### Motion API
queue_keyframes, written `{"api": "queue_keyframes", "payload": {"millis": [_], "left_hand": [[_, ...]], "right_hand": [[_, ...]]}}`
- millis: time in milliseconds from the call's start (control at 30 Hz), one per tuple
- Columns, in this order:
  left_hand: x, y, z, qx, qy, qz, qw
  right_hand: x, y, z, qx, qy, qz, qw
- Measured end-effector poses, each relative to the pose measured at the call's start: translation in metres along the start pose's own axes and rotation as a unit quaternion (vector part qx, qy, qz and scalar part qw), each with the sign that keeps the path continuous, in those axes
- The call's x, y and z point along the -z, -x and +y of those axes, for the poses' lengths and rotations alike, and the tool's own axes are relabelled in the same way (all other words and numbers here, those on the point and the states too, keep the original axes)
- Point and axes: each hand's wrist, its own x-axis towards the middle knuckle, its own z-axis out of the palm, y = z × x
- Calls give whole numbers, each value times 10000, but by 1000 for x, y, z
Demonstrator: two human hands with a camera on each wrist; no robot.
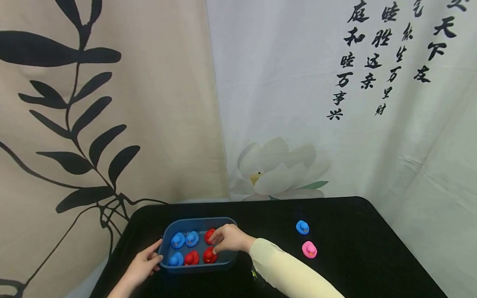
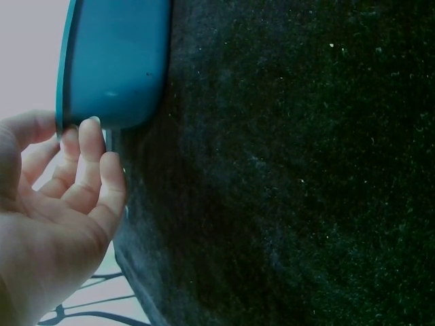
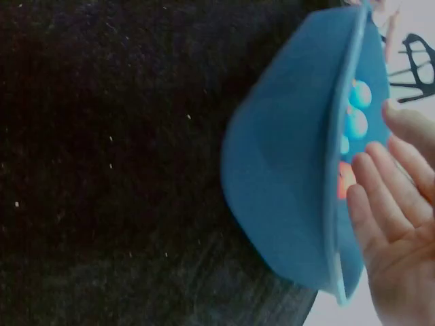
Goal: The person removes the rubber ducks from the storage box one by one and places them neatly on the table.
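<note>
A blue plastic tub [image 1: 199,269] sits on the black table, holding several small blue rubber ducks [image 1: 177,240] and three red rubber ducks [image 1: 191,257]. My left hand [image 1: 141,264] grips the tub's left end, thumb and fingertips at its rim [image 2: 61,75] in the left wrist view. Over the tub's right part hovers my right hand [image 1: 230,238], fingers bent loosely close above two red ducks, one of them [image 1: 209,255] right below the thumb. In the right wrist view that hand [image 3: 401,204] shows relaxed, spread fingers with nothing between them.
To the right on the table [image 1: 364,258] lie a blue duck [image 1: 302,227] and, nearer me, a pink duck [image 1: 309,249]. A small dark item with green marking [image 1: 254,274] shows beside the right sleeve. Printed cloth [image 1: 174,103] hangs behind the table.
</note>
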Motion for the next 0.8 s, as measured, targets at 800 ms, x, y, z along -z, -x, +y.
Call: {"api": "queue_keyframes", "payload": {"millis": [800], "left_hand": [[-2,-3,-3,-29,-181,107,9998]], "right_hand": [[-37,-15,3,-353,920,334,9946]]}}
